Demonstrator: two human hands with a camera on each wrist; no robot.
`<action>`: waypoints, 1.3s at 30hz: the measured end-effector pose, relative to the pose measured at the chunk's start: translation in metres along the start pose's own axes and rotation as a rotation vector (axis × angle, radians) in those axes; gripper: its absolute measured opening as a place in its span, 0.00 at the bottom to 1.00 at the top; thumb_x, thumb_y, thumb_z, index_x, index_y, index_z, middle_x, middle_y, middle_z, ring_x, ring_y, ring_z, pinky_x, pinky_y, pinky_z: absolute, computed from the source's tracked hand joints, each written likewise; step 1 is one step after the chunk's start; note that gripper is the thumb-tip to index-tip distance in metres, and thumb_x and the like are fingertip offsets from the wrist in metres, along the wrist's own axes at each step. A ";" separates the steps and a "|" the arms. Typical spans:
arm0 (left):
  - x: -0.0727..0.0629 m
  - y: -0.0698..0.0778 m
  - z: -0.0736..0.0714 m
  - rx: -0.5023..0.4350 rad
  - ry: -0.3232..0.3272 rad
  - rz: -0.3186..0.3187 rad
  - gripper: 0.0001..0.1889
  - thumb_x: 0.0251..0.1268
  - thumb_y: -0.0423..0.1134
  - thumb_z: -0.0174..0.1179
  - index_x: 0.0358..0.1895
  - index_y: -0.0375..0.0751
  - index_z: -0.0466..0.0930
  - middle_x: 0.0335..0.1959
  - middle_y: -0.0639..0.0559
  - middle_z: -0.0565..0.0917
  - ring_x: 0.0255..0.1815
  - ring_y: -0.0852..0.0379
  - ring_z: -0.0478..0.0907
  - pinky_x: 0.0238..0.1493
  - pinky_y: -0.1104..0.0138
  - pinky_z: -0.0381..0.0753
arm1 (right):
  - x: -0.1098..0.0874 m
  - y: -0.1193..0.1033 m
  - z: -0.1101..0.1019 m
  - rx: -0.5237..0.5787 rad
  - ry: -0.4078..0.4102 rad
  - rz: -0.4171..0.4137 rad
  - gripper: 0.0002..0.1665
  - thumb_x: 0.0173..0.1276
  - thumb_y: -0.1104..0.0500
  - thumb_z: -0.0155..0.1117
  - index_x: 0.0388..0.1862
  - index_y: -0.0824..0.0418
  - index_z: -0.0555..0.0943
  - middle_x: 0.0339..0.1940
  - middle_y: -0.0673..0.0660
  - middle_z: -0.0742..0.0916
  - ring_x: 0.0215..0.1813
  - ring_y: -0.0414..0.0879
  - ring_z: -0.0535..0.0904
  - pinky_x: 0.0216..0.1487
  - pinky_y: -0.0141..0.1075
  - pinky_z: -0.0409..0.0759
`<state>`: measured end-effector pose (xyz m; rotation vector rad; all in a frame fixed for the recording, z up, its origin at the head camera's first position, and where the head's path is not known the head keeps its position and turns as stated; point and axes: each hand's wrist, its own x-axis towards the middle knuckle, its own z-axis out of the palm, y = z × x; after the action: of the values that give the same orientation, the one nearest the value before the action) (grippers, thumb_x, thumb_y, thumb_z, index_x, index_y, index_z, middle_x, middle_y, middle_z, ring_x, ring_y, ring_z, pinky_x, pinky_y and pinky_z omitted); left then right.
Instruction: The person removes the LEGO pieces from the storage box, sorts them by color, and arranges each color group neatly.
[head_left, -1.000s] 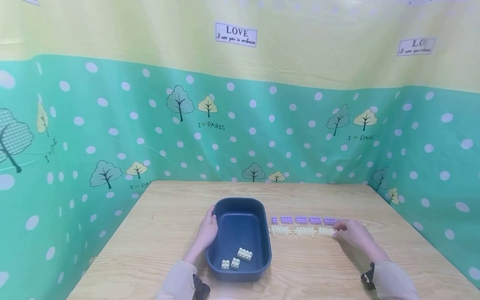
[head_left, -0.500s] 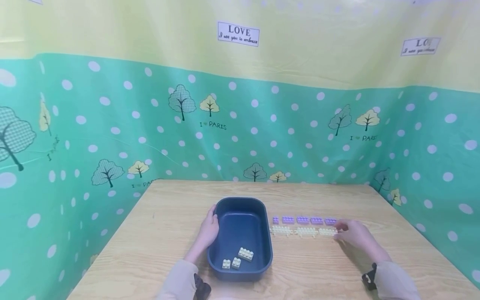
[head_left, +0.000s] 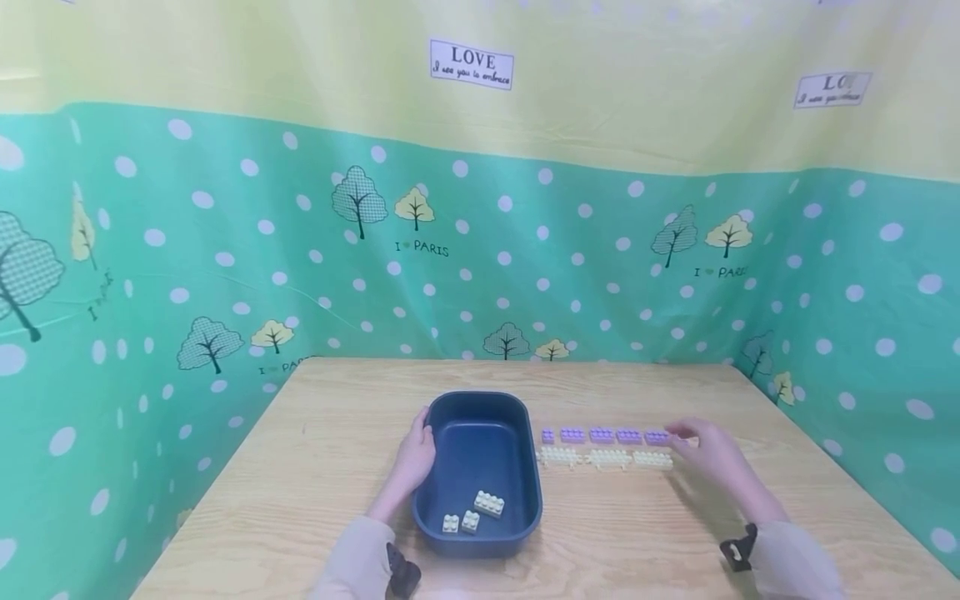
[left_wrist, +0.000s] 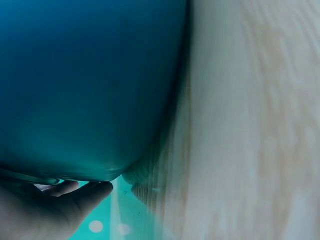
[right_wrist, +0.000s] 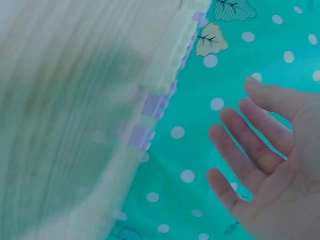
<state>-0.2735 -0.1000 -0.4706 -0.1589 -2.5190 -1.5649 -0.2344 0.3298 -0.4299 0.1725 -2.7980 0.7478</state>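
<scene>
My left hand [head_left: 415,457] holds the dark blue tub [head_left: 535,487] by its left wall, thumb at the rim. In the left wrist view the tub's outer wall [left_wrist: 90,90] fills much of the picture, with the fingers at its end. Three cream toy building bricks, one longer brick [head_left: 489,503] and two small ones, lie inside near its front. My right hand [head_left: 705,450] is at the right end of a row of purple bricks [head_left: 602,435]. The right wrist view shows its fingers spread and holding nothing, apart from the purple bricks [right_wrist: 155,105].
A row of cream bricks [head_left: 609,457] lies just in front of the purple row, right of the tub. Both rows stand on a wooden table [head_left: 637,542]. Behind it and at both sides hangs a green and yellow printed curtain [head_left: 465,250].
My right hand has moved slightly away, from the right end of the cream row to that of the purple row. The left hand and the tub have stayed in place.
</scene>
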 end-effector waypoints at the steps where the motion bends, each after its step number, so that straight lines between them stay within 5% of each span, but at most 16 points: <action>1: 0.000 0.000 0.000 0.000 -0.002 -0.003 0.25 0.72 0.30 0.34 0.69 0.23 0.51 0.69 0.26 0.57 0.69 0.31 0.55 0.70 0.43 0.55 | 0.001 -0.003 0.001 -0.002 0.016 -0.019 0.19 0.66 0.58 0.61 0.51 0.69 0.78 0.48 0.70 0.83 0.53 0.67 0.76 0.54 0.61 0.74; 11: -0.001 0.001 -0.001 0.003 -0.004 -0.011 0.25 0.73 0.31 0.34 0.69 0.24 0.51 0.68 0.26 0.59 0.69 0.31 0.56 0.70 0.43 0.57 | 0.014 -0.041 0.014 0.013 0.074 -0.222 0.16 0.62 0.60 0.65 0.48 0.65 0.81 0.47 0.64 0.85 0.53 0.62 0.78 0.56 0.57 0.75; 29: -0.002 0.001 -0.001 -0.015 -0.004 -0.009 0.25 0.72 0.30 0.34 0.69 0.23 0.51 0.67 0.25 0.59 0.68 0.31 0.57 0.70 0.43 0.57 | 0.027 -0.095 0.052 0.038 -0.029 -0.317 0.17 0.62 0.54 0.65 0.48 0.60 0.82 0.49 0.58 0.85 0.55 0.56 0.79 0.58 0.52 0.77; 39: -0.002 0.001 -0.001 -0.016 0.001 -0.006 0.25 0.72 0.31 0.35 0.69 0.23 0.51 0.67 0.25 0.60 0.68 0.31 0.57 0.69 0.43 0.58 | 0.028 -0.127 0.066 0.060 -0.052 -0.435 0.15 0.62 0.53 0.65 0.46 0.58 0.83 0.45 0.53 0.87 0.51 0.50 0.82 0.53 0.47 0.81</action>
<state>-0.2710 -0.1003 -0.4694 -0.1534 -2.5094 -1.5871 -0.2521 0.1857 -0.4178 0.7900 -2.6403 0.7222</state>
